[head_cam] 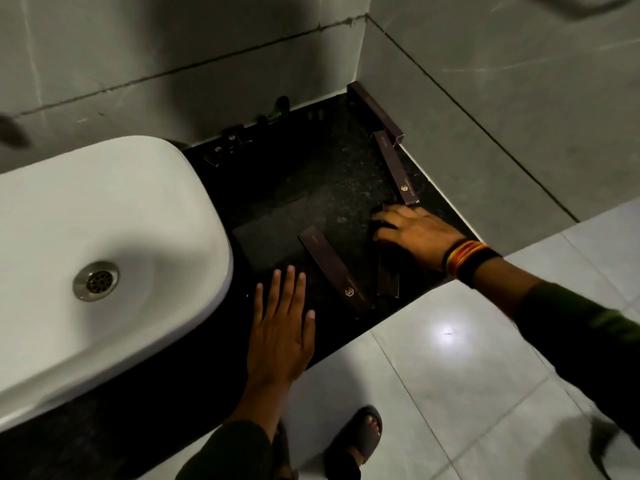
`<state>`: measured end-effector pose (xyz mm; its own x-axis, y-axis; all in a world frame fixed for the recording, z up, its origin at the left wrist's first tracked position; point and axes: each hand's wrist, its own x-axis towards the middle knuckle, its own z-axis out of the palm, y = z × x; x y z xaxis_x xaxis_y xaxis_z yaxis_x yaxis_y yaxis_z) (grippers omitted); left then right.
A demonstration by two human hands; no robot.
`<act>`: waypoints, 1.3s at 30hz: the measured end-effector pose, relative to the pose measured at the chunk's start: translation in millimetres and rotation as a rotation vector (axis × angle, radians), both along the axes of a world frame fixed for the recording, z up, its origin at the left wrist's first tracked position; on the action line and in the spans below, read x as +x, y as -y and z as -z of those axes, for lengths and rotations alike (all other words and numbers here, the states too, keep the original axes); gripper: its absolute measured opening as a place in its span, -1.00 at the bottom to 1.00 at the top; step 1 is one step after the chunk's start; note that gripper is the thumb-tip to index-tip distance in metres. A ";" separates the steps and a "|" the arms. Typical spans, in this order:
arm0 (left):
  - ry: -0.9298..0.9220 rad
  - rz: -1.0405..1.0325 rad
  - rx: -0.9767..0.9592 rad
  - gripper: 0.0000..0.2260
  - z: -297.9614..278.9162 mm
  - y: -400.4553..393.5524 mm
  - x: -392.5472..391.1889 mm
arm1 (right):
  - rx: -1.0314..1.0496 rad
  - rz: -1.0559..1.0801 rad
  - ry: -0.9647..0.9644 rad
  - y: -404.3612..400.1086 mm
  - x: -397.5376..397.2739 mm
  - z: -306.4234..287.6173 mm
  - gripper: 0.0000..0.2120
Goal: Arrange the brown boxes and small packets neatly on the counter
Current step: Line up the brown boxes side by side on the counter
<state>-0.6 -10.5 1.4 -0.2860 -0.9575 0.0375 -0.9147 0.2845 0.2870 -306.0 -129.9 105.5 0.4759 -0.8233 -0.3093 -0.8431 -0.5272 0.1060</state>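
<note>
Several long brown boxes lie on the black counter (294,188). One brown box (334,270) lies slanted near the front edge, just right of my left hand (282,327), which rests flat with fingers spread. A second box (388,275) lies partly under my right hand (412,233), whose fingers press down on its far end. A third box (394,168) lies along the right wall, and a fourth (375,110) leans in the corner. Small dark packets (227,145) sit at the back wall.
A white basin (104,254) with a metal drain fills the left of the counter. A green item (278,109) stands against the back wall. Grey tiled walls close the back and right. The tiled floor and my sandalled feet lie below the counter's front edge.
</note>
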 end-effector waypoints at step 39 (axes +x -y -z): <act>0.005 -0.004 -0.020 -0.43 -0.6 -0.5 -0.2 | 0.007 0.880 0.735 -75.6 71.0 37.3 -0.54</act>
<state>-0.8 -9.9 2.1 -0.2820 -0.9578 0.0555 -0.9173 0.2861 0.2769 -234.9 -54.3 68.2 -0.1962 -0.9598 -0.2009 -0.7766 0.2772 -0.5657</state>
